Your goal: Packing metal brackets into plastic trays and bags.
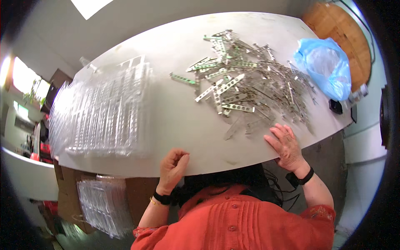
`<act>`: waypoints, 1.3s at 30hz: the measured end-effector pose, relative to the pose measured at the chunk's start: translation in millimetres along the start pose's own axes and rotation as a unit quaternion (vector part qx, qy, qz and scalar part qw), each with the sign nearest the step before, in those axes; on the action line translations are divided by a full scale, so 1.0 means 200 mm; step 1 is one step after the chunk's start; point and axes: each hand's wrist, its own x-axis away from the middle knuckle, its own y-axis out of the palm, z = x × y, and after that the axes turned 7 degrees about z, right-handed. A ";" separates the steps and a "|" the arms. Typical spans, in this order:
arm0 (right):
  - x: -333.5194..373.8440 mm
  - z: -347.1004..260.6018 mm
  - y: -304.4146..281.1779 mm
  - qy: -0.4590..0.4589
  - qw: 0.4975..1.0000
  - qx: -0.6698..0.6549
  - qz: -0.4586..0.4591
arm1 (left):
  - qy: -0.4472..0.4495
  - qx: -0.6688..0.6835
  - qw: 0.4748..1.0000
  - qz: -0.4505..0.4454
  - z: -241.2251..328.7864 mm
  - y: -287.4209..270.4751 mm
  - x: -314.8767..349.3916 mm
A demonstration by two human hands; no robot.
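The right hand (pixel 285 143) lies flat and open on the near edge of the table (pixel 175 121), fingers spread, just beside the pile of metal strips (pixel 250 83), which spreads away from it. The left hand (pixel 173 164) is curled into a loose fist at the table edge, gripping nothing visible, well apart from the strips. Stacked clear plastic trays (pixel 104 108) are on the left, a blue plastic bag (pixel 327 66) far right.

The white surface (pixel 175 121) holds a big pile of metal strips (pixel 250 87), stacked clear plastic trays (pixel 104 112) and a blue plastic bag (pixel 327 66).
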 end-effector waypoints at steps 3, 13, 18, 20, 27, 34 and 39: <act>0.02 0.02 0.00 -0.009 1.000 -0.006 -0.017 | -0.018 0.000 1.000 -0.006 0.00 0.00 0.00; 0.02 0.04 -0.01 0.013 0.998 -0.032 -0.049 | -0.016 0.023 0.997 0.066 -0.01 0.00 0.02; 0.04 0.06 0.00 -0.002 0.999 -0.038 -0.036 | -0.032 0.048 0.994 0.094 -0.02 0.01 0.02; 0.03 0.07 0.01 -0.005 0.999 -0.043 -0.034 | -0.039 0.072 0.990 0.112 -0.04 -0.01 0.01; 0.07 0.06 0.04 -0.028 0.999 -0.028 -0.020 | -0.008 0.047 0.995 0.089 0.02 0.02 0.01; 0.08 0.04 0.02 -0.016 0.998 -0.008 -0.054 | 0.023 0.056 0.996 0.069 -0.04 0.01 -0.01; 0.09 0.02 0.05 -0.002 0.999 0.002 -0.043 | 0.029 0.062 0.998 0.013 -0.04 0.00 -0.01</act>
